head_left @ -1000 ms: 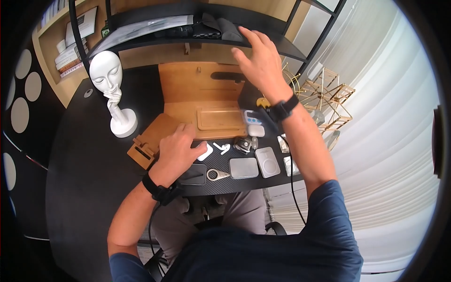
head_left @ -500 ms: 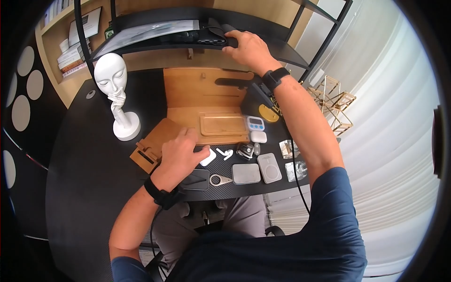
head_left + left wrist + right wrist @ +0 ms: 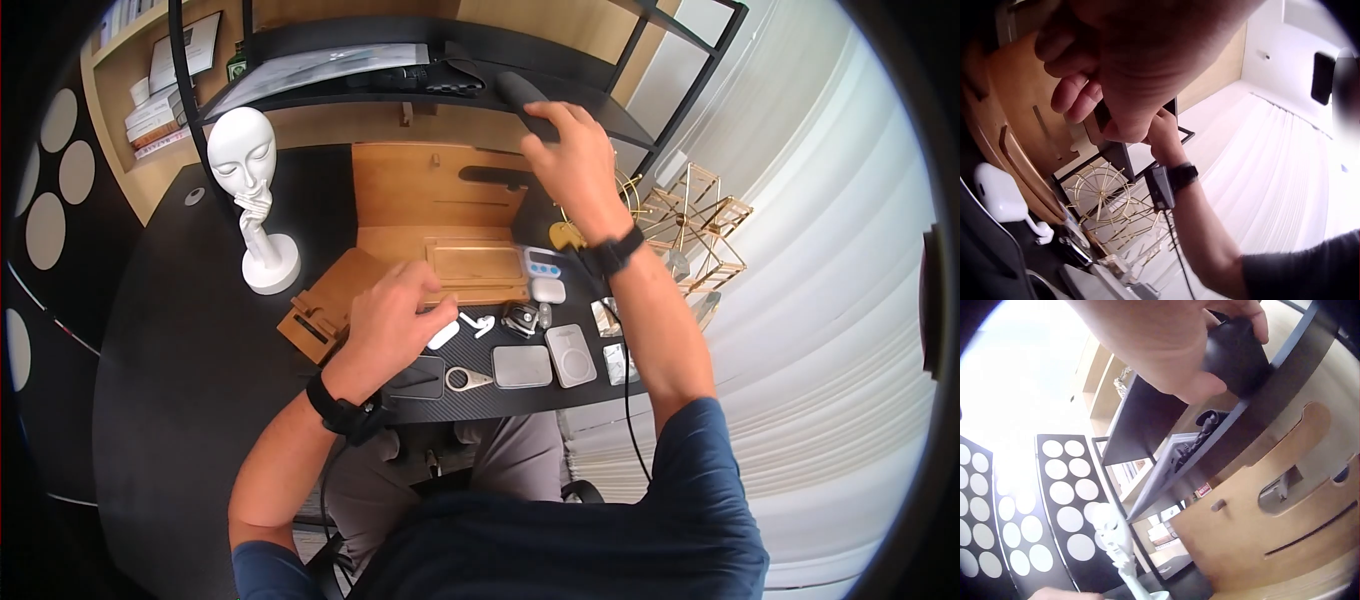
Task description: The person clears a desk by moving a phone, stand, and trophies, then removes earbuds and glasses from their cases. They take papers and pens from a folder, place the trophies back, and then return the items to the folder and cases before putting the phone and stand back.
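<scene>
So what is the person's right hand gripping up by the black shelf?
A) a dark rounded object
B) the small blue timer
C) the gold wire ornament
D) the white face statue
A: the right hand has its fingers curled round a dark rounded object at the edge of the black shelf, as the head and right wrist views show.

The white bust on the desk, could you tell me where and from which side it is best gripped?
Probably at the slim neck and forearm of the white bust, between head and round base, coming from its left, the open desk side. That narrow stem suits a closed grip, and the wooden organiser and left hand crowd the other side.
</scene>
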{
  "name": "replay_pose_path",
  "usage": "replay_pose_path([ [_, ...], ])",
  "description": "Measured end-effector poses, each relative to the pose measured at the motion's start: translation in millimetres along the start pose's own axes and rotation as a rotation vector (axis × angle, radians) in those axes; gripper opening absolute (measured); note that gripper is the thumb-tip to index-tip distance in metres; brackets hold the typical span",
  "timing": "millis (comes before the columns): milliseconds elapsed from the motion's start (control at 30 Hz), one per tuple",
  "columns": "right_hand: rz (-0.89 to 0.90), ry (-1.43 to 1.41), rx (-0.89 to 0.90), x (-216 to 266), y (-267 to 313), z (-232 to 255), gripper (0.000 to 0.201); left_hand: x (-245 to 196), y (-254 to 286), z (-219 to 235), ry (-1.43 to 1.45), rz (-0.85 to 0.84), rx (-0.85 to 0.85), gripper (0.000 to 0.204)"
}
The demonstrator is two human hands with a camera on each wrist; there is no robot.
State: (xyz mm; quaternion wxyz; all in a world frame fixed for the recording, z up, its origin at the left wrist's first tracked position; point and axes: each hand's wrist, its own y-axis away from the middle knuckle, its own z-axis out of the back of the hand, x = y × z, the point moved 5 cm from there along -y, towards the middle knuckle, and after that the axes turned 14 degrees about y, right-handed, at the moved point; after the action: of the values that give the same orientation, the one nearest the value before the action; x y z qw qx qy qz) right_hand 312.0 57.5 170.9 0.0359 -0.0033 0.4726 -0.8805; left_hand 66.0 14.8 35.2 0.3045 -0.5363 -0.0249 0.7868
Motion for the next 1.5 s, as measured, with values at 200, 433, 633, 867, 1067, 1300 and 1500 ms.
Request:
replay_pose_path([
  [200, 0.195, -0.034, -0.124, 54.0, 90.2, 65.9, 0.036, -1.4, -2.3, -10.5, 0.748, 0.161, 0.091, 0.037],
  [433, 0.320, -0.070, -0.005, 121.1, 166.0, 78.8, 0.038, -4.4, 9.0, -19.3, 1.066, 0.493, 0.183, 0.038],
  [633, 0.383, -0.133, 0.033, 138.5, 183.3, 68.1, 0.033, -17.7, 16.5, -13.8, 1.003, 0.579, 0.122, 0.034],
  [867, 0.250, -0.454, 0.100, 138.5, 183.8, 74.8, 0.038, -10.5, 18.7, -13.4, 0.997, 0.596, 0.038, 0.036],
  [1067, -0.384, -0.875, 0.303, 116.8, 177.5, 63.6, 0.041, -3.5, 16.3, -16.3, 1.050, 0.497, 0.053, 0.040],
  [1300, -0.527, -1.132, 0.471, 109.4, 188.2, 38.6, 0.043, -2.5, 12.0, -16.1, 1.057, 0.373, 0.090, 0.049],
  [1500, -0.503, -1.017, 0.486, 108.8, 193.0, 41.7, 0.045, -5.6, 13.9, -16.7, 1.036, 0.309, 0.123, 0.058],
])
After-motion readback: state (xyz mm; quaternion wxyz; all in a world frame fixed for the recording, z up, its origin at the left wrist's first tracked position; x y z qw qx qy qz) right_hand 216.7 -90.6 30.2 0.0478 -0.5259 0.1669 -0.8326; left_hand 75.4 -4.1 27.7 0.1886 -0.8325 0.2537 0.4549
